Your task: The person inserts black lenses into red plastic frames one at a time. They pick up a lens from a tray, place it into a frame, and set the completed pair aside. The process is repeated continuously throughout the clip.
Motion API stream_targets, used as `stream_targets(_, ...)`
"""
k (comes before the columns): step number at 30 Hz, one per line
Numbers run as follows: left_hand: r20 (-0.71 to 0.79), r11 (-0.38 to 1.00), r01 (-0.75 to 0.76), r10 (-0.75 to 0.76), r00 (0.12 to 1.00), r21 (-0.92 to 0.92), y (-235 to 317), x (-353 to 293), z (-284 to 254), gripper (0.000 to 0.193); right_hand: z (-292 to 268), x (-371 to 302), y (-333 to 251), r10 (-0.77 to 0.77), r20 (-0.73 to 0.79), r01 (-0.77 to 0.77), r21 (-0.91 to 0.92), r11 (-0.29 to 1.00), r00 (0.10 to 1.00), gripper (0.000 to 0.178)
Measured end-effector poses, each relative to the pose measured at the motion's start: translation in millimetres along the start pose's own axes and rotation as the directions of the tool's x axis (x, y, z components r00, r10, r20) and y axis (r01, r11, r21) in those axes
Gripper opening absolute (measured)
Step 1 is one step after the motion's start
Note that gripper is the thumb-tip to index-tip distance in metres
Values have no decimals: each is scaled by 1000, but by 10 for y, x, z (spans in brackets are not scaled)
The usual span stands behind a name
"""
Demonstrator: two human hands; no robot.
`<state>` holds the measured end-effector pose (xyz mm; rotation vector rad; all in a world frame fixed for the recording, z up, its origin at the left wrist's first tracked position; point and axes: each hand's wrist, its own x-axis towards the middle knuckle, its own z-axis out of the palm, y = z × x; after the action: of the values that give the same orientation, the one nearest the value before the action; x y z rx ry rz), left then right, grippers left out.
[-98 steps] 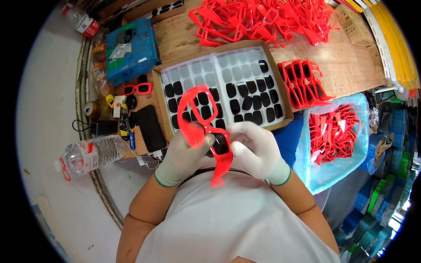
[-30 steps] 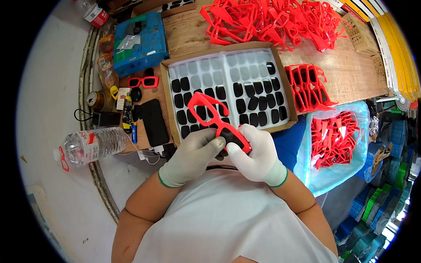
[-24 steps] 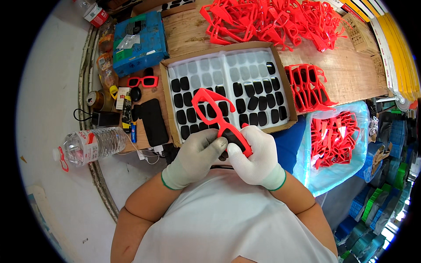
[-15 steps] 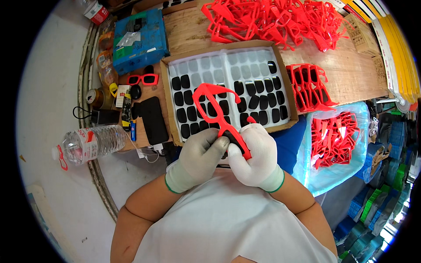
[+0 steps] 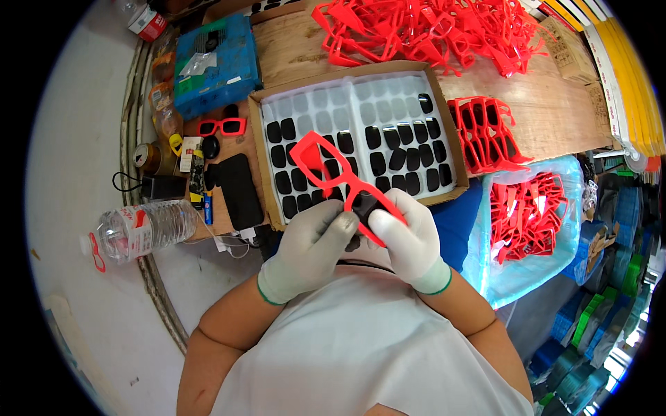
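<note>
Both my hands wear white knit gloves and grip one red sunglasses frame point(image 5: 354, 182) in front of my chest. My left hand point(image 5: 313, 244) pinches the frame near the lower rim, its glove fingertips grey with dirt. On the other side my right hand point(image 5: 408, 234) has its thumb against a dark lens point(image 5: 365, 204) at the near eye opening; whether the lens is fully seated I cannot tell. The far eye opening shows no lens. Just beyond my hands lies a cardboard box point(image 5: 258, 154) with a white compartment tray of black lenses, several pockets bare.
Loose red frames point(image 5: 430, 31) are heaped at the back. Red sunglasses with lenses point(image 5: 485, 132) stand in a row right of the box, above a blue-lined bin point(image 5: 479, 274) of red frames. Left are a phone point(image 5: 239, 191), a plastic bottle point(image 5: 149, 229) and a blue box point(image 5: 215, 66).
The red frame has turned in my hands, so its front now faces up more. My right thumb has shifted onto the dark lens.
</note>
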<state>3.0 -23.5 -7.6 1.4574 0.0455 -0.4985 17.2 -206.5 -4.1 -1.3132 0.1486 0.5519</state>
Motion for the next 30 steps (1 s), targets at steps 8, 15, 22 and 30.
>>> stream_targets(8,-313,703,-305,604,733,642,-78,-105,-363,14,-168,72,-41,-43,8,38,336,941,999,28)
stream_targets(15,298,54,-480,722,624,875,320,273,-262,40,-95,19,-134,77,178,-144,397,907,981,34)
stream_targets(22,437,9,-640,724,534,768,367,479,-260,26,-171,52,-297,243,398,-429,494,756,885,40)
stream_targets(30,-93,688,-166,323,942,707,354,455,-328,13,-167,163,-296,143,17,-143,228,963,990,43)
